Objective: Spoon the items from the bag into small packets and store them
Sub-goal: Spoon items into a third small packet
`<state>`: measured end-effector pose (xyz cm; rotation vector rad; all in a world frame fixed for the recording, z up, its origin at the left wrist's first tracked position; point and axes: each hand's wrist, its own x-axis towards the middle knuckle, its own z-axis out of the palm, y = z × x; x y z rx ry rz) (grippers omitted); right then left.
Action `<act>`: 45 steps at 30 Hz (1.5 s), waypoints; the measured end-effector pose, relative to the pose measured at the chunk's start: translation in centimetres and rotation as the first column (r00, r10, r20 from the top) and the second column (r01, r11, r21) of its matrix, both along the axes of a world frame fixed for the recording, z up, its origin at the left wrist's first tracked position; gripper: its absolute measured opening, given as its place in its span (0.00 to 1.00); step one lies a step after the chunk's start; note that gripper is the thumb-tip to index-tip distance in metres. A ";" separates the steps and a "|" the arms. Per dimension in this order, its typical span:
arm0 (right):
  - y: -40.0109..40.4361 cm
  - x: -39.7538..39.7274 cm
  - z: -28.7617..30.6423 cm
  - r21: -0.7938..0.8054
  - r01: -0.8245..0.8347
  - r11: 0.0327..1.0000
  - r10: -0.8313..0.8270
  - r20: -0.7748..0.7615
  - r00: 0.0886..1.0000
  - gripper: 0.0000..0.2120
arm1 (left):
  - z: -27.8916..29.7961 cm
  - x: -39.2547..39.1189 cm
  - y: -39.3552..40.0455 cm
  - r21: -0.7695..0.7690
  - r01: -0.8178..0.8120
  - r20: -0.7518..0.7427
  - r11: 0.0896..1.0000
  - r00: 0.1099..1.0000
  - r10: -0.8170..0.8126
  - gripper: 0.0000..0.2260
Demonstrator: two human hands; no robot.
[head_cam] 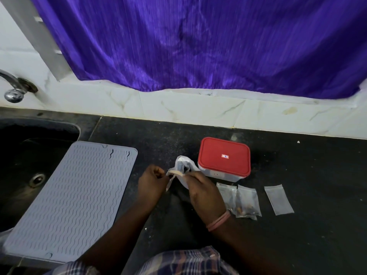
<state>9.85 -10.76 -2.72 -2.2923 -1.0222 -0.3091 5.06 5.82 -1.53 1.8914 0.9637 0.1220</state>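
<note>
A white plastic bag (183,162) with dark items inside stands on the black counter (307,175), left of a clear box with a red lid (224,155). My right hand (204,192) grips the bag's mouth from the right. My left hand (152,184) is closed just left of the bag, pinching a thin strip that hangs from its edge. Two small clear packets holding brown items (245,203) lie right of my right wrist. An empty small packet (278,199) lies farther right. No spoon is visible.
A grey ribbed mat (69,201) lies at the left, overlapping a dark sink (23,155). A metal tap (14,86) sits on the white tiled wall. A purple curtain (198,42) hangs behind the counter.
</note>
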 end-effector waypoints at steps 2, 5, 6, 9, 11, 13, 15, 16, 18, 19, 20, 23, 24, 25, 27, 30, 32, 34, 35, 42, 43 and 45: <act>-0.3 0.5 0.6 0.198 0.151 0.968 -0.121 -0.157 0.980 0.07 | -0.2 -0.1 0.1 -0.022 -0.016 -0.017 1.000 1.000 0.016 0.06; -0.8 1.8 0.5 0.257 0.394 0.882 -0.304 -0.329 0.894 0.05 | -0.4 -0.2 0.2 -0.046 -0.016 -0.010 0.999 1.000 0.016 0.06; -0.8 2.1 0.2 0.223 0.438 0.871 -0.344 -0.359 0.868 0.06 | -0.4 -0.3 0.3 -0.043 -0.016 -0.013 0.999 1.000 0.016 0.05; -0.2 2.5 -0.9 0.084 0.442 0.893 -0.390 -0.346 0.853 0.07 | -0.2 -0.3 0.5 -0.059 -0.031 -0.014 0.998 0.999 0.030 0.04; 0.3 2.2 -1.5 -0.022 0.393 0.919 -0.379 -0.320 0.868 0.06 | 0.0 -0.3 0.4 -0.073 -0.021 -0.015 0.997 1.000 0.019 0.04; 0.9 1.7 -2.0 -0.138 0.330 0.934 -0.357 -0.280 0.891 0.05 | 0.4 -0.3 0.2 -0.070 -0.013 -0.017 0.997 1.000 0.012 0.03; 1.4 1.3 -2.1 -0.282 0.267 0.921 -0.339 -0.248 0.907 0.07 | 0.8 -0.3 0.2 -0.059 -0.016 -0.005 0.998 1.000 0.016 0.02; 1.6 1.2 -2.0 -0.335 0.248 0.909 -0.338 -0.244 0.909 0.10 | 1.0 -0.5 0.2 -0.056 -0.017 0.004 0.998 1.000 0.017 0.02; 1.7 1.0 -1.7 -0.360 0.230 0.904 -0.325 -0.229 0.918 0.12 | 1.4 -0.5 0.2 -0.057 -0.001 0.024 0.998 1.000 0.003 0.02; 1.7 0.8 -1.5 -0.356 0.230 0.906 -0.315 -0.203 0.927 0.12 | 1.6 -0.6 0.2 -0.059 0.013 0.030 0.998 1.000 -0.011 0.02; 1.6 0.6 -1.2 -0.347 0.251 0.904 -0.319 -0.154 0.935 0.13 | 1.9 -0.6 0.1 -0.059 0.029 0.027 0.998 0.999 -0.027 0.03; 1.7 0.5 -0.1 -0.200 0.273 0.941 -0.295 -0.085 0.952 0.15 | 2.9 -0.5 0.1 -0.043 0.065 0.050 0.997 0.997 -0.063 0.04; 1.6 0.7 0.2 -0.103 0.205 0.973 -0.220 -0.160 0.962 0.18 | 3.4 -0.4 0.1 -0.039 0.076 0.069 0.996 0.995 -0.073 0.04; 1.6 0.8 0.7 -0.001 0.123 0.992 -0.119 -0.272 0.955 0.21 | 3.8 -0.4 0.1 -0.035 0.097 0.086 0.995 0.992 -0.094 0.05; 1.4 0.9 1.8 0.167 0.014 0.986 0.072 -0.501 0.862 0.24 | 4.8 -0.4 0.3 -0.038 0.164 0.120 0.986 0.980 -0.159 0.06; 0.8 0.8 3.2 0.280 0.081 0.957 0.127 -0.653 0.747 0.18 | 6.0 -0.5 0.8 -0.081 0.260 0.173 0.962 0.954 -0.244 0.07; 0.3 0.7 4.0 0.337 0.161 0.928 0.126 -0.689 0.714 0.13 | 6.7 -0.8 0.9 -0.156 0.297 0.223 0.942 0.940 -0.259 0.07; -0.2 0.5 4.7 0.385 0.207 0.900 0.139 -0.700 0.700 0.09 | 7.2 -1.3 0.6 -0.305 0.332 0.304 0.893 0.922 -0.239 0.06; -0.4 0.3 5.1 0.403 0.227 0.886 0.141 -0.702 0.698 0.08 | 7.3 -1.6 0.4 -0.386 0.360 0.345 0.850 0.910 -0.229 0.10; -1.4 0.1 7.1 0.491 0.319 0.810 0.132 -0.685 0.717 0.06 | 7.0 -2.1 -2.4 -0.299 0.260 0.446 0.918 0.889 -0.107 0.05; -1.5 0.1 7.2 0.491 0.326 0.808 0.128 -0.686 0.717 0.06 | 7.0 -2.0 -2.7 -0.304 0.253 0.452 0.919 0.887 -0.095 0.05; -2.0 0.0 7.3 0.487 0.331 0.808 0.116 -0.683 0.721 0.07 | 7.5 -1.7 -3.5 -0.322 0.275 0.465 0.906 0.880 -0.102 0.06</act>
